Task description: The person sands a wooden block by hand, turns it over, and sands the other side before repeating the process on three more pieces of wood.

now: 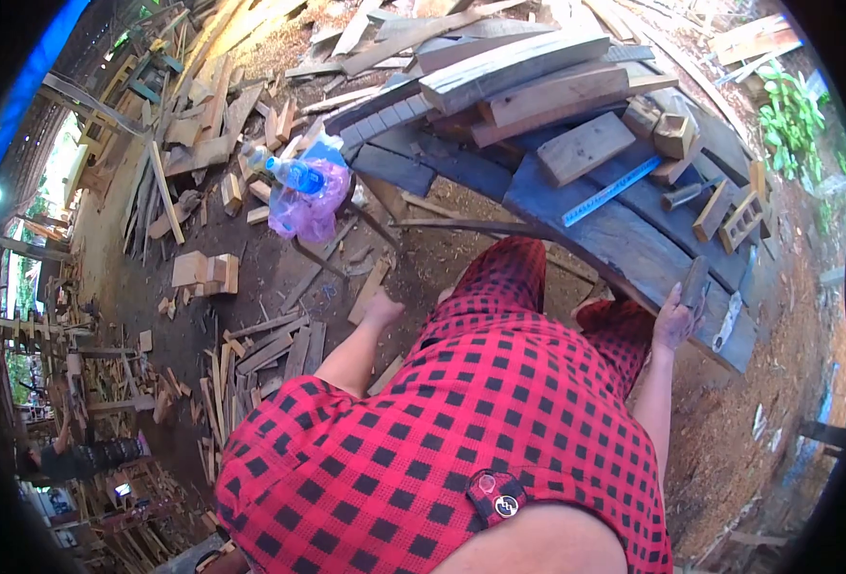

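Note:
My right hand is at the near right edge of the dark wooden bench, its fingers closed round a short dark bar; the bar's exact kind I cannot tell. Just right of that hand lies a pale, narrow object. My left hand hangs low beside my left thigh, fingers curled in, overlapping a flat wood offcut in this view. Farther up the bench are a blue ruler, a thick wood block, a short dark cylinder and a slotted wood piece.
Curved timbers are stacked at the bench's far side. Left of it, a pink plastic bag and a blue-labelled bottle sit on a stand. Scrap wood and blocks litter the ground. A person is far left.

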A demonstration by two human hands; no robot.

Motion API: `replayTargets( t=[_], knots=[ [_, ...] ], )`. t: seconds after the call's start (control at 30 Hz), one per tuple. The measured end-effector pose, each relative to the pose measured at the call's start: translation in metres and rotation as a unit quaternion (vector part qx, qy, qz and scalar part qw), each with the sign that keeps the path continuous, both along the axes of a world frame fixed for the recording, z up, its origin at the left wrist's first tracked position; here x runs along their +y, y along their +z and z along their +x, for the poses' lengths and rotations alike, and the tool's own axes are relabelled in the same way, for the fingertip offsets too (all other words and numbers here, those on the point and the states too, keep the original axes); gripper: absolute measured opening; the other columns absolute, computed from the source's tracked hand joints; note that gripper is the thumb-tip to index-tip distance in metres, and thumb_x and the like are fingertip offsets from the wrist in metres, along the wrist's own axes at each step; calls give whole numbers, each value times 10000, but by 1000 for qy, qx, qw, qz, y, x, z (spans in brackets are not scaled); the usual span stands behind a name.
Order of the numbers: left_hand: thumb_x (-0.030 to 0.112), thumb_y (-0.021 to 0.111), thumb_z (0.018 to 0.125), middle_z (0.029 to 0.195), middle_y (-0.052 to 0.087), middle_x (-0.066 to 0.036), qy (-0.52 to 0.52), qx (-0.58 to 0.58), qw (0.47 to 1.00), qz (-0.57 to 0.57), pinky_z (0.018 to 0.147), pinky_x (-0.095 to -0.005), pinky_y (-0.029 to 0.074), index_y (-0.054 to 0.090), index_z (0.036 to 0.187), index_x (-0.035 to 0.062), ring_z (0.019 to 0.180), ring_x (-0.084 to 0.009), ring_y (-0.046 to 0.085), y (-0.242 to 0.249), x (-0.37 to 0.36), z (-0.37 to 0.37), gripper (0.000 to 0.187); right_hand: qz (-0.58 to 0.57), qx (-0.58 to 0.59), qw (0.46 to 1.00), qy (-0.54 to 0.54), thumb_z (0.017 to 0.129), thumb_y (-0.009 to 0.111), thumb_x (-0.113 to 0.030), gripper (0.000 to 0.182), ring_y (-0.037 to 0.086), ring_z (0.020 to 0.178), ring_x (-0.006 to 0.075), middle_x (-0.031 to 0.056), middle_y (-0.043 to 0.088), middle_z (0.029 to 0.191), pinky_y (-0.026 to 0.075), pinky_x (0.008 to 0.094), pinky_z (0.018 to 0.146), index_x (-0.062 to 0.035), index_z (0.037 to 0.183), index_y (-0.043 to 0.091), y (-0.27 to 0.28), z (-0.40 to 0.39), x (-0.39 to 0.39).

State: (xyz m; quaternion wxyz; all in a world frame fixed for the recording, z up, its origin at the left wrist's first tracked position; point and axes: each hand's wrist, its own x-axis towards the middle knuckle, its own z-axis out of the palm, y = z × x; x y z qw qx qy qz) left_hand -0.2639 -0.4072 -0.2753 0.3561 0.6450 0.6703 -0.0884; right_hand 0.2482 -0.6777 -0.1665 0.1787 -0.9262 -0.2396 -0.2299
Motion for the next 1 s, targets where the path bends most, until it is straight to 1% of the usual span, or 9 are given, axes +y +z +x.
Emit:
replayTargets(
  t=[0.03,0.1,0.2,0.4,0.6,0.7,0.83,0.93,1.0],
  knots=[
    [409,692,682,1258,523,-246,1,2,1000,-4,992,-442,400,447,1308,13,1177,-380,506,8,4,7,780,-17,-2,1000,1,929,486,-393,472,432,1251,307,172,509,1299,252,555,1019,-59,1260,526,-1,1,-1],
    [419,686,680,1207,572,-225,-87,58,990,-93,984,-439,406,587,1188,47,1149,-364,534,22,12,29,637,-11,1,1000,3,930,481,-397,476,428,1256,304,166,503,1309,255,559,1020,-60,1265,522,0,0,-3],
    [418,678,683,1169,605,-193,-96,59,990,-88,959,-427,429,654,1085,71,1123,-355,554,16,9,53,532,-16,3,1000,1,934,472,-402,483,417,1270,296,155,491,1326,261,568,1022,-60,1273,514,-3,4,-1],
    [416,660,700,1162,611,-178,-65,-19,998,-8,936,-401,453,637,1115,76,1088,-340,579,24,0,67,537,-35,-4,999,-3,942,447,-412,501,396,1289,290,147,471,1349,261,576,1026,-51,1284,502,-4,3,-2],
    [380,667,694,1135,616,-204,-35,-19,999,-1,925,-413,458,630,1100,27,1076,-339,585,10,-8,34,539,-6,10,1000,-8,930,453,-457,553,430,1251,316,160,480,1337,275,563,1018,-59,1315,467,-5,3,0],
    [353,672,685,1119,616,-222,-6,18,1000,-22,935,-411,454,624,1110,22,1081,-345,581,2,-8,19,541,4,-3,1000,-3,935,437,-465,556,427,1253,321,163,473,1340,272,569,1020,-65,1319,463,-6,3,-1],
    [352,672,692,1112,613,-233,-17,3,1000,6,948,-409,447,620,1121,33,1081,-349,580,-3,-12,11,538,-3,0,1000,-7,939,425,-468,550,420,1260,322,160,466,1349,260,571,1027,-78,1325,461,-5,3,-2],
    [367,669,701,1163,584,-244,-19,3,999,-35,965,-402,439,606,1154,41,1094,-353,571,0,-11,16,561,-12,2,1000,-9,939,424,-467,546,412,1268,319,156,458,1359,255,573,1030,-84,1327,461,-4,2,-1],
    [359,665,705,1341,454,-236,-37,1,998,-50,978,-391,436,556,1239,57,1157,-363,525,-1,-11,23,623,-8,15,1000,-7,938,422,-474,555,400,1279,318,151,436,1379,247,577,1035,-92,1340,447,-3,2,-2]
  ],
)
